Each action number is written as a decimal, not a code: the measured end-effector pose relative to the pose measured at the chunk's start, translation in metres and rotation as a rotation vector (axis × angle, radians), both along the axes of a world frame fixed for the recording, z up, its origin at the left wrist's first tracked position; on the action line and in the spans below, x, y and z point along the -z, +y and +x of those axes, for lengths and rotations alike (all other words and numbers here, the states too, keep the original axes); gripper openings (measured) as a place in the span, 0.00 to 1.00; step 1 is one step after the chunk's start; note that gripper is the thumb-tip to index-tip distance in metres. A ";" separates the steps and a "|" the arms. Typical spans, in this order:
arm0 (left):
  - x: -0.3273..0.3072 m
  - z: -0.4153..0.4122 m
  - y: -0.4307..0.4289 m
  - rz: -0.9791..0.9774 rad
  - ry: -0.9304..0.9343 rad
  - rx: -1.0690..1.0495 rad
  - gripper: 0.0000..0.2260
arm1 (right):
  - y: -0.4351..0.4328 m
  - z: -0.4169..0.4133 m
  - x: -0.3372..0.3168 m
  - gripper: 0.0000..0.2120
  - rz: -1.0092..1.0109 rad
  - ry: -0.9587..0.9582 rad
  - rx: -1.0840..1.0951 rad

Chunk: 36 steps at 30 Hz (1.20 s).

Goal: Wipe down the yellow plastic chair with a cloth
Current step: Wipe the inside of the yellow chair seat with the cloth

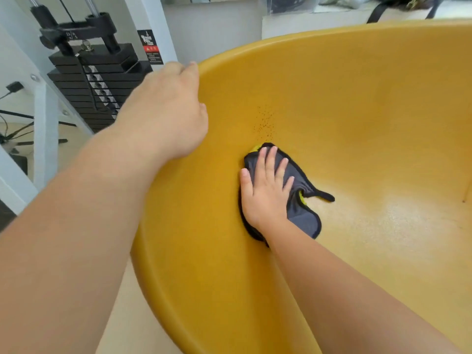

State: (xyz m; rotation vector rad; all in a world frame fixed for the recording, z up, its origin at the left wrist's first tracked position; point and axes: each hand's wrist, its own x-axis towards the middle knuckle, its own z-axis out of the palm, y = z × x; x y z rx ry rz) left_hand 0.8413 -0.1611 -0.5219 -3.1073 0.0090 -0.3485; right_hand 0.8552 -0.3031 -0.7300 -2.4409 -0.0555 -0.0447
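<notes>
Wiping under way, not finished, by my read. Nearest in, right hand [265,192] lies flat on the cloth [304,215], fingers straight and slightly spread, palm pressing it onto the inner wall of the chair [357,111], low on the left side of the bowl-shaped shell. No pinch, no curl, just pressing. The cloth is dark grey with a black hem and a bit of green showing, bunched under the palm, one corner trailing off to the right.

Just past the fingertips is a patch of small dark specks [264,123], not yet wiped, probably the next bit to cover. Shiny area on the seat to the right: damp or glare, can't tell. Most of the shell's far wall looks unmarked. Outside of the shell isn't in view, so can't judge it.

Further up, left hand [166,111] grasps the chair's rim, thumb on the inside, fingers curled over the edge, likely steadying it.

Behind it stands a black weight stack [94,80] in a white frame, and farthest back a white ledge [332,19].
</notes>
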 end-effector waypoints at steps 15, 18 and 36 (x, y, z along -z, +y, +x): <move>0.008 0.008 0.003 -0.009 -0.096 0.013 0.32 | -0.013 0.077 -0.005 0.36 0.030 -0.191 0.254; 0.006 0.006 0.002 -0.022 -0.098 0.016 0.36 | 0.003 0.077 -0.019 0.36 0.030 -0.290 0.112; 0.022 0.000 -0.011 0.273 -0.134 -0.082 0.30 | 0.028 0.059 -0.039 0.36 0.023 -0.465 -0.238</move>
